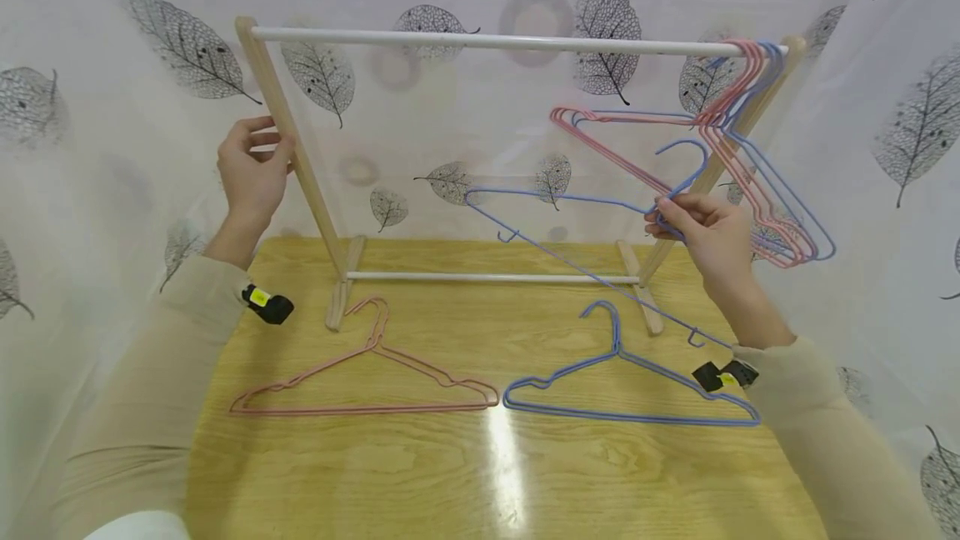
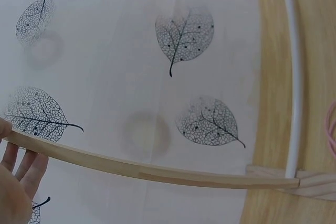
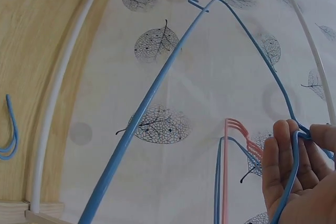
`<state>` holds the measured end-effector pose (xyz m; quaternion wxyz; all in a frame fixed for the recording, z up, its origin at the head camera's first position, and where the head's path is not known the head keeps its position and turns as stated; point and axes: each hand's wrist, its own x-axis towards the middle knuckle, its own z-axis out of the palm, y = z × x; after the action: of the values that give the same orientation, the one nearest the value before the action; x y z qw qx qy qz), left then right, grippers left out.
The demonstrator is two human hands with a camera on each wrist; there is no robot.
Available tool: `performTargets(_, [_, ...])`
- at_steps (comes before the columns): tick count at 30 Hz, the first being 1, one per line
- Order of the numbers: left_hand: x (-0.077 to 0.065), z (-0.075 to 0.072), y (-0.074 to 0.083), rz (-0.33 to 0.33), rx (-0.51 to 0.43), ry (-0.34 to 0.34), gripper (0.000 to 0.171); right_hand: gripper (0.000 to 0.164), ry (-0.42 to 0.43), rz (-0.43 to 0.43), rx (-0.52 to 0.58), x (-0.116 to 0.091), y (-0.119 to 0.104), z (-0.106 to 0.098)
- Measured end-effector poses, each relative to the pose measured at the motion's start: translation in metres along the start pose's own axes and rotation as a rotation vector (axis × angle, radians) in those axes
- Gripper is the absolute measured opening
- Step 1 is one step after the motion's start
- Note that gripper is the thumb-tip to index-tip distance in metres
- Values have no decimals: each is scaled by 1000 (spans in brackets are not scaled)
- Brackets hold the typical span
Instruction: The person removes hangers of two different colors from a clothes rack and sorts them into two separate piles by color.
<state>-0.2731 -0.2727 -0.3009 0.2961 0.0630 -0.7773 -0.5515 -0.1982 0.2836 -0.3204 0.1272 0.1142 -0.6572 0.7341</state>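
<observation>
Blue hanger (image 3: 150, 95) pinched in right grip (image 1: 712, 236), apparently near its neck.

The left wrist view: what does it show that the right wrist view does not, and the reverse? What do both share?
Only the left wrist view: the left hand pinching a rack post, and part of a pink hanger on the table.
Only the right wrist view: the right hand holding a blue hanger, hanging pink hangers and hanging blue hangers, a blue hook on the table, and the upper white bar.
Both: the table, the lower white bar and the leaf-print curtain.
</observation>
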Motion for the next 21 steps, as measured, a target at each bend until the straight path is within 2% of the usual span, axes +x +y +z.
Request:
performTargets(6, [2, 0, -1, -3, -12, 3, 33, 15, -76, 44, -29, -12, 18, -2])
performTargets(10, [3, 0, -1, 0, -15, 2, 32, 15, -133, 116, -67, -23, 28, -4])
performTargets(21, [1, 1, 0, 7, -18, 0, 32, 22, -286, 231, -299, -46, 59, -13])
